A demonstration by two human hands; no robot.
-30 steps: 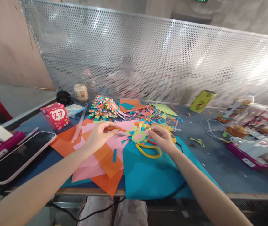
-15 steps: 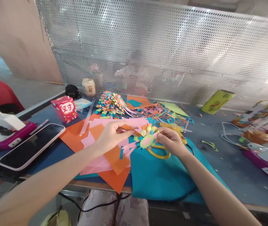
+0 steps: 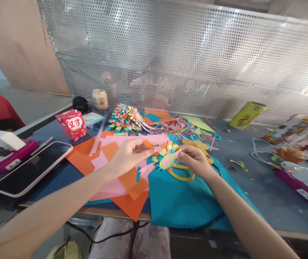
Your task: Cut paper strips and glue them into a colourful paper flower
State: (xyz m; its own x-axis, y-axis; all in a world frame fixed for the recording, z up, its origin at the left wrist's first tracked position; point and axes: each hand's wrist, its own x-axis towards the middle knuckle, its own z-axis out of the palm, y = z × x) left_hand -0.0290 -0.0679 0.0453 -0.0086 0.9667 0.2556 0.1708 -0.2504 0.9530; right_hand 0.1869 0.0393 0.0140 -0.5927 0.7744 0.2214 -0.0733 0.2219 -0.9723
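Note:
My right hand point(image 3: 193, 158) pinches the edge of a layered paper flower point(image 3: 168, 161), which has a pink and green centre, a multicoloured fringe and pink strips trailing to the left. In the fingers of my left hand point(image 3: 130, 158) is a small orange paper strip point(image 3: 148, 145), its right end close to the flower's upper left edge. Under the flower lie yellow-handled scissors point(image 3: 182, 178) on a teal sheet point(image 3: 181, 205). Behind my right hand a yellow glue gun point(image 3: 197, 146) is partly covered. Orange paper point(image 3: 132, 183) and pink sheets lie beneath my left hand.
Beyond my hands stand a pile of fringed paper flowers point(image 3: 126, 118) and paper scraps point(image 3: 181, 127). To the left are a phone point(image 3: 33, 169), a red box point(image 3: 74, 126) and a purple power strip point(image 3: 10, 158); another power strip point(image 3: 303, 187) sits right. A perforated metal screen point(image 3: 186, 54) closes off the back.
The orange strip in my left hand is tilted up slightly more. The flower stays in my right hand, nearly still. The whole view has shifted a little.

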